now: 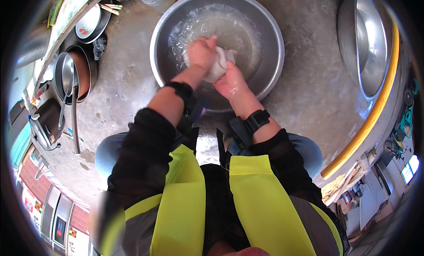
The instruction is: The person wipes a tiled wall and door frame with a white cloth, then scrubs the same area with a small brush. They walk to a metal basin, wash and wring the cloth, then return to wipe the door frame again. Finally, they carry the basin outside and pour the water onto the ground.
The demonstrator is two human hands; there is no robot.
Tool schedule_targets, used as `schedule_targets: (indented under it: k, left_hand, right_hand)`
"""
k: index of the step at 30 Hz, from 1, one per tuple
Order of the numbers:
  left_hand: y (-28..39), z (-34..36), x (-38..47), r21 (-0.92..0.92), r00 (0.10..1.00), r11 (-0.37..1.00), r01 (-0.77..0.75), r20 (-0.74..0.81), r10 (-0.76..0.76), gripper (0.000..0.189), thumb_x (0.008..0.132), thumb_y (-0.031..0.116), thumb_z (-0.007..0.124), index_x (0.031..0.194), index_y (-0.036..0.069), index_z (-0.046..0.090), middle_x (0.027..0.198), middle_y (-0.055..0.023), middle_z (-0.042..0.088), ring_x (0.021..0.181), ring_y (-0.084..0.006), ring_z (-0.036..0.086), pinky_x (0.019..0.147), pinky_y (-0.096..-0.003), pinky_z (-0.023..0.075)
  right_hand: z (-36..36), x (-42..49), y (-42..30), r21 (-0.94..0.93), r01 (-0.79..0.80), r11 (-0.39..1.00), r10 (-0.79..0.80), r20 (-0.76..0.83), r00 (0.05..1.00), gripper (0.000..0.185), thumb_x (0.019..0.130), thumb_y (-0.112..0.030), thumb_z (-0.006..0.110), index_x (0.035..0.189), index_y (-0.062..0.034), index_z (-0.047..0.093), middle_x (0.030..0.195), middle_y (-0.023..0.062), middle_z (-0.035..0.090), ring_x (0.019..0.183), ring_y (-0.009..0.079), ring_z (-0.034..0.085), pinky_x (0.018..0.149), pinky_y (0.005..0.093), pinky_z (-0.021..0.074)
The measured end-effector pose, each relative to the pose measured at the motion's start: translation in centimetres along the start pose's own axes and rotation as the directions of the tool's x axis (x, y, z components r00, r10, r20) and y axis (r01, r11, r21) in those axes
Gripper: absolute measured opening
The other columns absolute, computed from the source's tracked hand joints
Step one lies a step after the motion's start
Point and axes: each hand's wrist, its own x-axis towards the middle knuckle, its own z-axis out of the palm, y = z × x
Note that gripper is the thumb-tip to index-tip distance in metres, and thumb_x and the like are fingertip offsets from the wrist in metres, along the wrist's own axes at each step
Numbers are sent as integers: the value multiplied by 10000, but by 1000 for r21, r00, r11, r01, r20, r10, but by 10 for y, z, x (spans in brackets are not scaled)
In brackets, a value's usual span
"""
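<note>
A large metal basin holds shallow, cloudy water with suds along its left side. Over the water, my two hands have a bunched whitish cloth between them. My left hand, slightly blurred, grips it from above and the left, thumb raised. From below and the right, my right hand holds the cloth's lower right side, with wet traces on the wrist. Part of the cloth is hidden under my left hand.
Left on the concrete floor stand a pot with a ladle and a bowl beside chopsticks. A clear container is behind the basin. On the right, another metal basin stands tilted beside a curved yellow edge.
</note>
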Motion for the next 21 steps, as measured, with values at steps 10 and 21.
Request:
schedule_targets:
  k: [10, 21]
  left_hand:
    - [-54, 0, -10, -449, 778, 694, 563, 571, -262, 355, 788, 68, 584, 1131, -1, 521, 1055, -116, 573, 986, -187, 537, 858, -310, 427]
    - [-7, -63, 17, -556, 702, 730, 398, 697, 148, 445, 737, 0, 645, 1152, 45, 490, 1096, -53, 551, 1037, -163, 506, 936, -288, 362]
  right_hand:
    - [-4, -8, -36, -969, -226, 105, -533, -246, 809, 458, 752, -260, 597, 1127, -13, 501, 1125, 193, 515, 987, 330, 517, 843, 381, 428]
    - [21, -7, -66, -751, 90, 654, -55, 71, 996, 556, 700, -29, 571, 1238, -43, 431, 1176, 93, 512, 1074, 196, 497, 889, 314, 408]
